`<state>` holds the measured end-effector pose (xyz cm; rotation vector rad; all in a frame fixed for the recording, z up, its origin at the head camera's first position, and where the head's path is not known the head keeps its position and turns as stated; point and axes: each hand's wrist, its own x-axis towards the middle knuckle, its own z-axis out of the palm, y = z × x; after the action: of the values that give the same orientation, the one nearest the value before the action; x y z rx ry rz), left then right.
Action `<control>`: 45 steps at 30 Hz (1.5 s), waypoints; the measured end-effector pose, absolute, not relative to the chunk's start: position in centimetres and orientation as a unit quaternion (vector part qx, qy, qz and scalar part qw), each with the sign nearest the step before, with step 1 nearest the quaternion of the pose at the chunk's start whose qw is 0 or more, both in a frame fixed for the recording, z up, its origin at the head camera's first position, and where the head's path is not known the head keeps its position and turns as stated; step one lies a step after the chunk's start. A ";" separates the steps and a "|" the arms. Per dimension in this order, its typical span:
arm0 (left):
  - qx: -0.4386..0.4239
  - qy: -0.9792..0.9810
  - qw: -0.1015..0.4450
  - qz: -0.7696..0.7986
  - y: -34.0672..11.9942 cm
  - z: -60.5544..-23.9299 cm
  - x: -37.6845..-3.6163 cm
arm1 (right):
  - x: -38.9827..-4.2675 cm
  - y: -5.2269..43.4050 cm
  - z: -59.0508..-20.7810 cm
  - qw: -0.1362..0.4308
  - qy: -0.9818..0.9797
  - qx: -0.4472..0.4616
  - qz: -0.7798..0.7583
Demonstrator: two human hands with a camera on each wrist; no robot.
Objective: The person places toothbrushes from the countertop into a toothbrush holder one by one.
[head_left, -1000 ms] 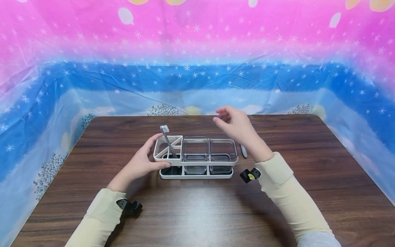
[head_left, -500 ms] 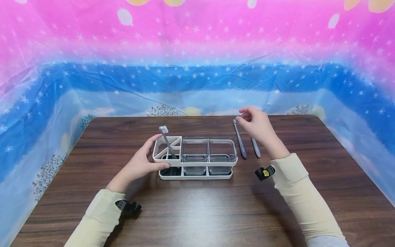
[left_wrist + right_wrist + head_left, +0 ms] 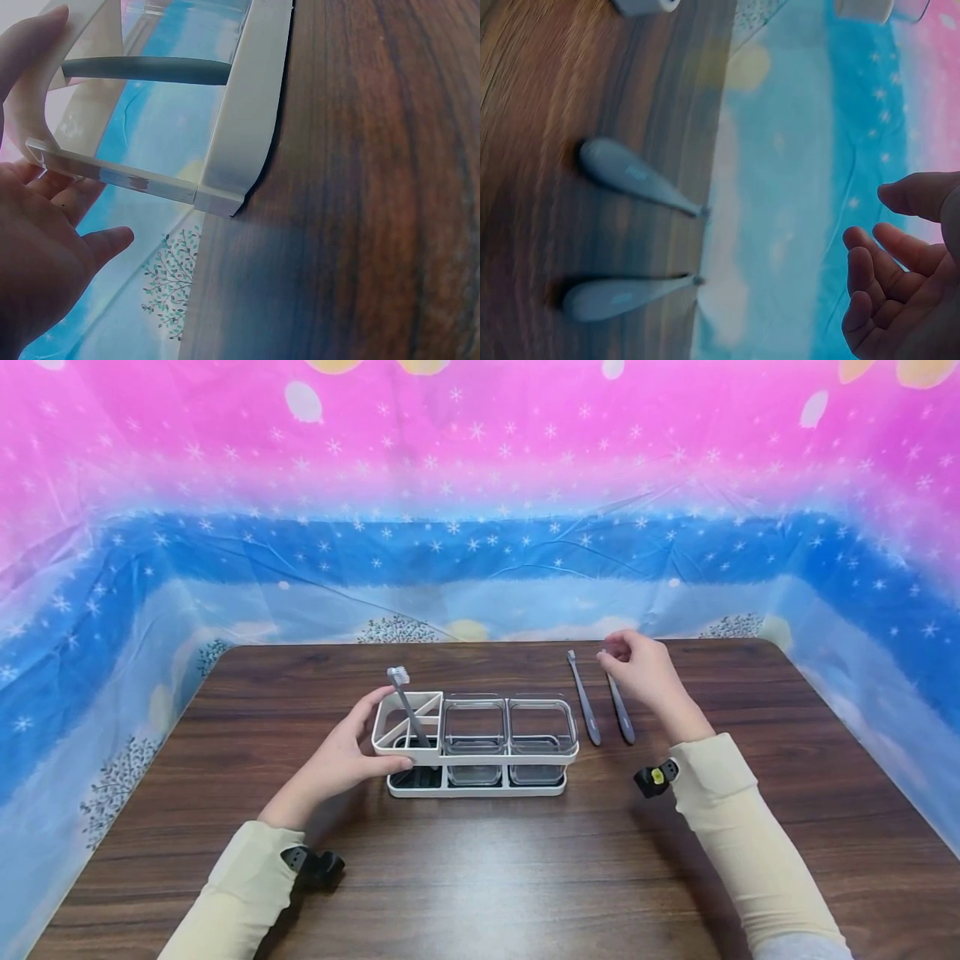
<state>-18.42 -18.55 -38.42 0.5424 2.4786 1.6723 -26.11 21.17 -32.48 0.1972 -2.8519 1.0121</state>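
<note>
My right hand (image 3: 643, 670), fingers loosely curled and holding nothing, hovers over the head end of the nearer of two toothbrushes (image 3: 620, 708) lying lengthwise away from me on the worktop (image 3: 480, 860), right of the caddy (image 3: 474, 743) my left hand (image 3: 347, 752) grips.

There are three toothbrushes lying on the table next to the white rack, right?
Not quite: only two toothbrushes lie on the table next to the white rack. The third stands in the rack's end compartment. The head view shows this.
</note>
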 end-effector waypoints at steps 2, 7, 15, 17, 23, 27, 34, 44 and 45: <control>0.177 0.814 0.052 0.550 -18.6 -38.4 -18.4 | -26.5 21.6 -32.9 0.052 -0.941 0.059 0.330; 0.177 0.814 0.052 0.550 -18.6 -38.4 -18.4 | -27.5 23.0 -34.4 0.048 -0.944 0.044 0.323; 0.178 0.814 0.051 0.550 -18.6 -38.4 -18.4 | -28.8 24.3 -36.5 0.015 -0.948 0.009 0.317; 0.177 0.815 0.052 0.550 -18.6 -38.4 -18.4 | -29.1 24.4 -36.9 0.006 -0.950 0.005 0.311; 0.175 0.815 0.055 0.550 -18.5 -38.4 -18.4 | -29.6 24.6 -37.9 -0.013 -0.952 -0.007 0.306; 0.173 0.816 0.053 0.548 -18.5 -38.4 -18.4 | -30.1 24.7 -38.7 -0.022 -0.951 -0.015 0.307; 0.172 0.814 0.055 0.552 -18.5 -38.4 -18.4 | -30.5 24.7 -39.3 -0.050 -0.951 -0.025 0.304; 0.172 0.816 0.056 0.550 -18.5 -38.3 -18.4 | -31.0 24.4 -39.6 -0.062 -0.954 -0.033 0.291; 0.172 0.814 0.056 0.552 -18.5 -38.3 -18.4 | -31.1 24.3 -39.6 -0.061 -0.955 -0.033 0.288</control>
<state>-18.39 -18.51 -38.26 0.5207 2.4709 1.6743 -31.08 24.34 -39.62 -0.1084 -3.1239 0.9411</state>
